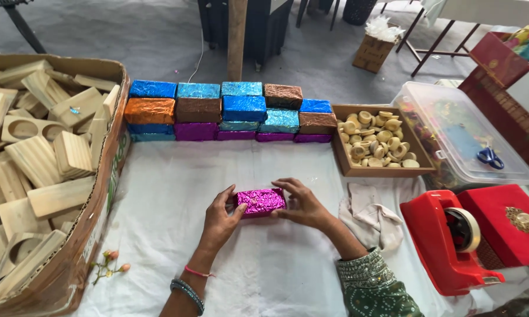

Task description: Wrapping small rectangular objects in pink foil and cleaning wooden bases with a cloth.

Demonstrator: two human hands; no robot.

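Observation:
A small block wrapped in shiny magenta foil (260,201) lies on the white cloth (264,264) in front of me. My left hand (220,220) grips its left end, thumb along the near side. My right hand (302,204) holds its right end with fingers over the top edge. Beyond it, a stack of foil-wrapped blocks (229,111) in blue, orange, brown, teal and purple stands in three rows.
A big cardboard box of cut wooden pieces (35,170) fills the left. To the right are a tray of small wooden rings (377,140), a clear lidded tub with scissors on it (461,138), a folded cloth (367,214), a red tape dispenser (449,240) and a red box (508,220).

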